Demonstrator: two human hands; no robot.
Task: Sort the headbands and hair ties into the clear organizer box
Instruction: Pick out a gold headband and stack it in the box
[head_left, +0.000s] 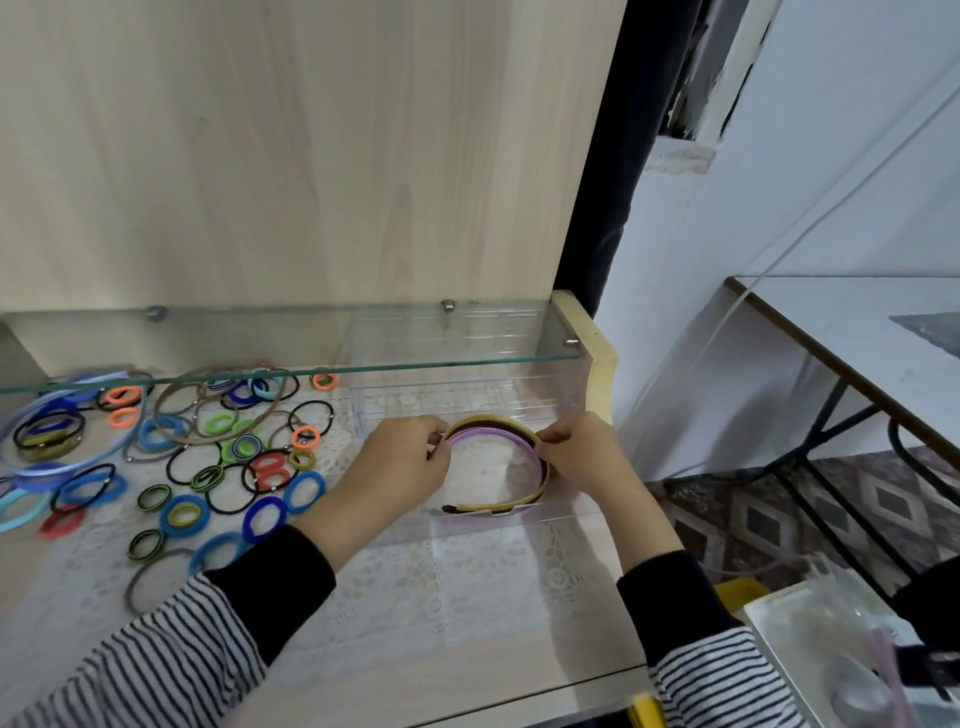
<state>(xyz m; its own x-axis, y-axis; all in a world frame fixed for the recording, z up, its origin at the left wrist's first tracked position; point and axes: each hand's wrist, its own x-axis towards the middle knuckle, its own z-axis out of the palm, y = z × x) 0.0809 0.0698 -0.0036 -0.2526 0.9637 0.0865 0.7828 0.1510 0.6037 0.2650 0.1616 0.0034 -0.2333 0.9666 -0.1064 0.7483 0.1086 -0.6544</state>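
Nested headbands (496, 432) are pinched on both sides by left hand (400, 460) and right hand (584, 452) inside the clear organizer box (457, 395); alignment is best kept until release.

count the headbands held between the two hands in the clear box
3, nested in the clear organizer box: tan headband outermost, dark brown headband inside it, purple headband innermost. The left hand and right hand pinch the stack's two sides; another may be hidden between them.
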